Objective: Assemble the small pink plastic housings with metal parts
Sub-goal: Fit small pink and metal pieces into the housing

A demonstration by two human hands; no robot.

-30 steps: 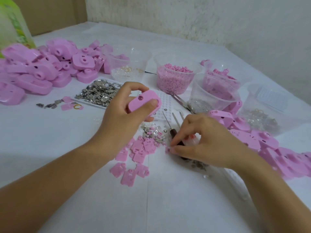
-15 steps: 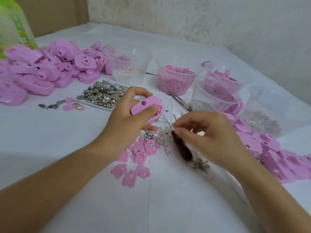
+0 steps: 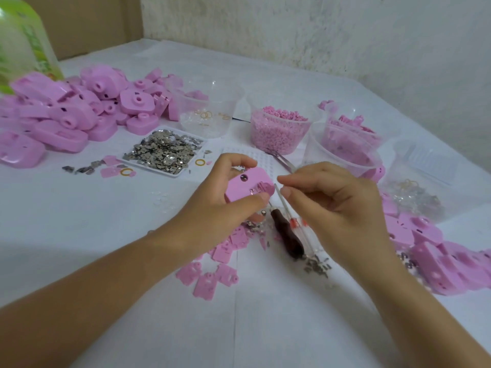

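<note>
My left hand holds a small pink plastic housing above the table, its flat face with a round hole turned up. A bit of metal glints in the slot at the housing's right end. My right hand is right beside that end, thumb and forefinger pinched close together; anything between them is too small to see. Loose metal parts lie under my right wrist, and more fill a white tray. Flat pink plates lie below my hands.
Two screwdrivers lie between my hands. Piles of pink housings sit at the left and the right. Behind are clear cups of rings, pink pellets and pink parts, plus tweezers. A green bottle stands far left.
My right hand rose from the loose metal parts on the table and moved left to the housing's end. My left hand lowered the housing slightly and turned it toward the right hand.
</note>
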